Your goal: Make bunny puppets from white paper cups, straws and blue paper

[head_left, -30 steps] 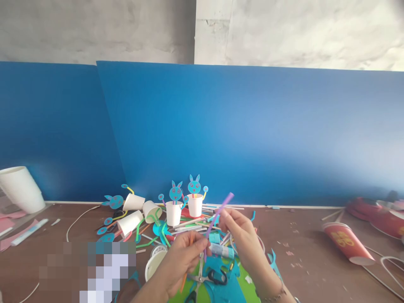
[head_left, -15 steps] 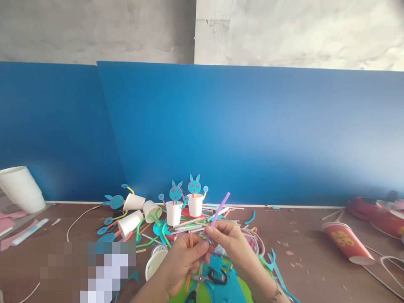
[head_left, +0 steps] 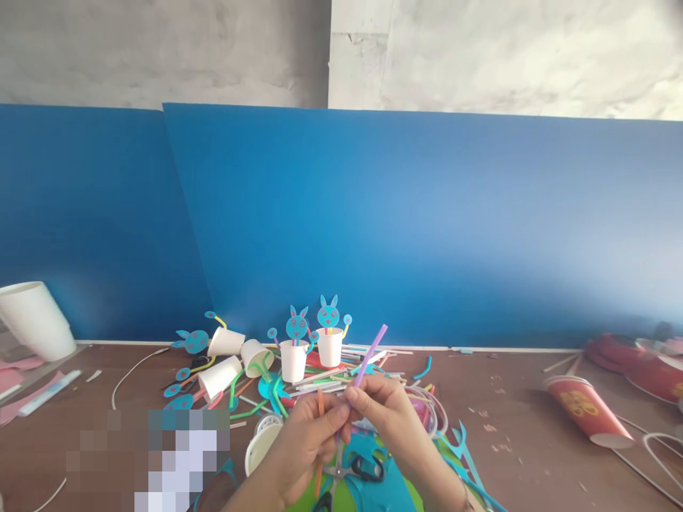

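My right hand (head_left: 381, 407) pinches a purple straw (head_left: 371, 352), which slants up and to the right. My left hand (head_left: 309, 435) has its fingertips close against the straw's lower end, and an orange straw (head_left: 321, 403) stands upright in its grip. Whether the left fingers also grip the purple straw is hard to make out. Below the hands, scissors (head_left: 368, 468) with black handles lie on blue paper (head_left: 387, 491). Just beyond stand two white paper cups (head_left: 293, 363) with blue rabbit heads and straw arms.
More white cups (head_left: 220, 377) with rabbit parts lie tipped at the left of a pile of straws (head_left: 320, 384). A stack of white cups (head_left: 40, 320) is far left; a red cup (head_left: 590, 411) lies at right. A blue panel (head_left: 400, 227) rises behind the table.
Almost nothing differs. The right hand and the purple straw have shifted very slightly left; both hands keep their grips.
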Tool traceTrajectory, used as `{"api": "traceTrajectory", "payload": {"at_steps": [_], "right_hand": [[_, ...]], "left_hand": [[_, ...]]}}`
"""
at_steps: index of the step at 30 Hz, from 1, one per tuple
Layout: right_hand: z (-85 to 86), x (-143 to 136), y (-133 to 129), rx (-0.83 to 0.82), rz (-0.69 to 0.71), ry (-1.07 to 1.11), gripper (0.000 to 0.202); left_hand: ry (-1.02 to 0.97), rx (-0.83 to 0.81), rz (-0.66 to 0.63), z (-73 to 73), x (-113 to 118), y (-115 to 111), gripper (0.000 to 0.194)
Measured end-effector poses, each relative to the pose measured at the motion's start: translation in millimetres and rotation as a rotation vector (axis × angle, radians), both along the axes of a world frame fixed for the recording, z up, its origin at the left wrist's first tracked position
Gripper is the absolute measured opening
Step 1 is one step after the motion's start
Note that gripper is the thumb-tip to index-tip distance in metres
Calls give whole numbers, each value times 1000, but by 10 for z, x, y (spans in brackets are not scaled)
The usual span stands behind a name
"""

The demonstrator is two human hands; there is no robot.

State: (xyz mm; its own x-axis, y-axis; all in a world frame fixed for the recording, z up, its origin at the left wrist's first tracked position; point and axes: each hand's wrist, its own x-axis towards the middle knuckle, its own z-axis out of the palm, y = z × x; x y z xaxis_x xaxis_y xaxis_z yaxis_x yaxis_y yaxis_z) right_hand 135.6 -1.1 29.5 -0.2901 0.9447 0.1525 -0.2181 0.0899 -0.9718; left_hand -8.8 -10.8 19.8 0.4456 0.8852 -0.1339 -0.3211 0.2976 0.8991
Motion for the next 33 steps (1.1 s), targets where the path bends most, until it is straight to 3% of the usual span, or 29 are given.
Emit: {"api": "traceTrajectory", "payload": {"at_steps": [4,12,20,22,27,33], "right_hand": [[-14,-34,-25,-3,1,52,34],[7,-57,-40,0,8,74,35],[24,-58,-52,-3,18,75,35],[44,-24,-42,-3,-12,30,34],[75,83,-7,17,-259,-130,39],[43,56,7,29,-218,-115,37]], "left_hand": [[17,5,8,45,7,-24,51],[-44,3,-9,-36,12,-1,51],[-60,13,-5,-18,3,2,50],[-70,10,7,-26,-1,11,49],[-30,-18,9,-45,1,13,49],[-10,1,24,-28,-4,14,50]]}}
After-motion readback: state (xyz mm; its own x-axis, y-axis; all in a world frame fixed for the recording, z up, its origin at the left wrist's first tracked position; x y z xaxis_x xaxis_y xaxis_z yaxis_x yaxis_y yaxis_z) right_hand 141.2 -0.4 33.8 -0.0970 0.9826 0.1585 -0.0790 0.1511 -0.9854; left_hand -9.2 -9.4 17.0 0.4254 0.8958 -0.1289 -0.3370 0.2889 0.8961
